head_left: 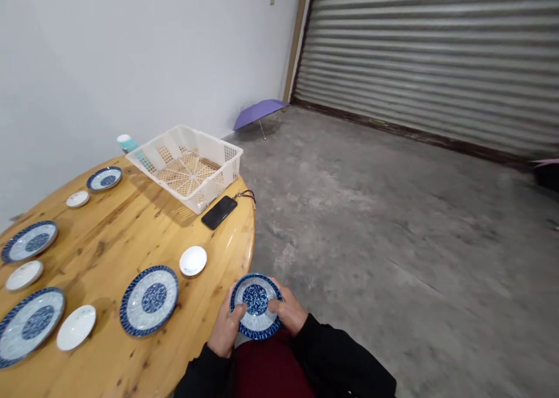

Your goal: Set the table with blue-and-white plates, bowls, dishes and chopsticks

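Observation:
Between both hands I hold a blue-and-white plate (257,327), tilted so that its patterned face shows. My left hand (226,325) grips its left rim, the thumb lying on the face. On the opposite rim my right hand (292,311) does the same, its thumb pressing near the dark blue centre. The fingers under the plate are hidden. It is held off the table, beside the round edge. Nearest to it on the table are a matching plate (135,304) and a small white bowl (193,260).
The round wooden table (105,252) carries several more blue-and-white plates and white bowls. A white plastic basket (205,197), a black phone (219,212) and a bottle (126,142) stand or lie toward the far side. Beyond are a purple umbrella (259,113) and a roller shutter (419,54).

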Action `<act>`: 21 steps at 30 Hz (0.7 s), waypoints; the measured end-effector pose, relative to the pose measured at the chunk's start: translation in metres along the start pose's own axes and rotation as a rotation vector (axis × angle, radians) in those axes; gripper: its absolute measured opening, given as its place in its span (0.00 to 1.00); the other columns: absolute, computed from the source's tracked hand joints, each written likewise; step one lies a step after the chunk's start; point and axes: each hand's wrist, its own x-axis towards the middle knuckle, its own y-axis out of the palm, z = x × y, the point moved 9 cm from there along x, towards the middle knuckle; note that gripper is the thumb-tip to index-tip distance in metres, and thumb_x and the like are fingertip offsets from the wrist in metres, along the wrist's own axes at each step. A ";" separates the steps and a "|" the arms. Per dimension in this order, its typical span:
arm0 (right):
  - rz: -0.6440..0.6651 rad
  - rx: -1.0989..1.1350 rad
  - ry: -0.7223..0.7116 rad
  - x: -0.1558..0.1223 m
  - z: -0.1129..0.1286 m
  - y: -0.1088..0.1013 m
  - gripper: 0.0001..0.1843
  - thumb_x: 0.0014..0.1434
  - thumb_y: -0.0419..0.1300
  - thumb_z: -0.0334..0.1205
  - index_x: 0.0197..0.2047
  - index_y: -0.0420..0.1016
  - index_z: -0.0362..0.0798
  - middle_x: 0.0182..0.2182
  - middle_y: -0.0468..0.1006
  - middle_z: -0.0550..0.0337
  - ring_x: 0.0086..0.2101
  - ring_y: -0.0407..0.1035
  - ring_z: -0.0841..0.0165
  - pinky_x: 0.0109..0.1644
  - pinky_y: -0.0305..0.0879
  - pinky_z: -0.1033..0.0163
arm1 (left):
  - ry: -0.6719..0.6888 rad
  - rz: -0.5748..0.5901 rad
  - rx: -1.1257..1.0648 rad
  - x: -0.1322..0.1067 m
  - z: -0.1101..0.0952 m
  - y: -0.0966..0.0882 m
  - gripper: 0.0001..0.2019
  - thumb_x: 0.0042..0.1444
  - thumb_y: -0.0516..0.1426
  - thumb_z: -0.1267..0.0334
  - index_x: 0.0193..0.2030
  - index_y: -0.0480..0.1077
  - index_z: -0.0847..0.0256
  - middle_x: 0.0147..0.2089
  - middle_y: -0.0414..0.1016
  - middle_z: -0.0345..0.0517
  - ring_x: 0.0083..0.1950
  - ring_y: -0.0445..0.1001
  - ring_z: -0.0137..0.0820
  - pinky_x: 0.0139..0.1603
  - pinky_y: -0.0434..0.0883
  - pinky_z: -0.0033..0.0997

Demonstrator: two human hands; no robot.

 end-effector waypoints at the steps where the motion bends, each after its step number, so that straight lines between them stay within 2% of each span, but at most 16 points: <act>1: -0.005 -0.011 -0.005 0.004 0.008 -0.019 0.31 0.34 0.54 0.36 0.46 0.75 0.48 0.36 0.80 0.59 0.42 0.74 0.57 0.52 0.69 0.52 | -0.008 0.005 -0.016 0.011 -0.001 0.018 0.31 0.51 0.61 0.52 0.61 0.69 0.61 0.58 0.77 0.54 0.64 0.69 0.50 0.68 0.64 0.47; 5: -0.010 -0.061 -0.003 0.020 0.036 -0.088 0.32 0.34 0.53 0.37 0.46 0.75 0.47 0.38 0.81 0.56 0.44 0.74 0.55 0.54 0.69 0.50 | -0.017 0.021 -0.062 0.045 -0.007 0.084 0.28 0.52 0.61 0.53 0.59 0.70 0.62 0.56 0.77 0.53 0.61 0.71 0.49 0.66 0.66 0.47; 7: 0.008 -0.088 0.020 0.030 0.043 -0.112 0.32 0.34 0.53 0.37 0.46 0.75 0.47 0.38 0.81 0.56 0.45 0.73 0.54 0.54 0.68 0.50 | -0.008 0.004 -0.085 0.056 -0.012 0.106 0.28 0.52 0.60 0.54 0.59 0.69 0.63 0.57 0.76 0.54 0.61 0.71 0.48 0.65 0.66 0.46; 9: 0.045 -0.103 0.056 0.041 0.047 -0.125 0.33 0.33 0.53 0.36 0.47 0.75 0.48 0.38 0.81 0.57 0.46 0.73 0.53 0.55 0.68 0.50 | -0.011 -0.029 -0.100 0.063 -0.018 0.118 0.29 0.52 0.60 0.55 0.60 0.68 0.63 0.59 0.75 0.54 0.61 0.71 0.48 0.65 0.66 0.46; 11: 0.105 -0.091 0.102 0.053 0.050 -0.124 0.34 0.33 0.54 0.36 0.48 0.75 0.48 0.38 0.82 0.57 0.46 0.74 0.53 0.54 0.69 0.50 | -0.032 -0.073 -0.087 0.067 -0.024 0.119 0.30 0.52 0.60 0.55 0.61 0.67 0.62 0.58 0.75 0.54 0.60 0.71 0.48 0.64 0.66 0.46; 14: 0.200 -0.086 0.158 0.072 0.061 -0.108 0.34 0.34 0.54 0.36 0.48 0.75 0.47 0.37 0.82 0.57 0.44 0.74 0.53 0.51 0.70 0.51 | -0.029 -0.137 -0.036 0.073 -0.041 0.107 0.29 0.53 0.60 0.52 0.60 0.68 0.62 0.57 0.76 0.54 0.60 0.71 0.49 0.63 0.67 0.47; 17: 0.260 -0.150 0.162 0.093 0.082 -0.086 0.31 0.33 0.55 0.36 0.45 0.77 0.46 0.37 0.82 0.56 0.43 0.75 0.53 0.50 0.70 0.52 | 0.035 -0.185 -0.020 0.080 -0.070 0.086 0.28 0.55 0.60 0.49 0.59 0.69 0.61 0.58 0.75 0.54 0.61 0.70 0.48 0.64 0.66 0.46; 21: 0.316 -0.210 0.116 0.128 0.122 -0.057 0.24 0.33 0.56 0.37 0.38 0.78 0.46 0.35 0.82 0.56 0.40 0.75 0.54 0.44 0.71 0.54 | 0.156 -0.196 0.023 0.094 -0.117 0.059 0.31 0.58 0.60 0.49 0.65 0.64 0.61 0.60 0.73 0.54 0.62 0.69 0.46 0.66 0.64 0.46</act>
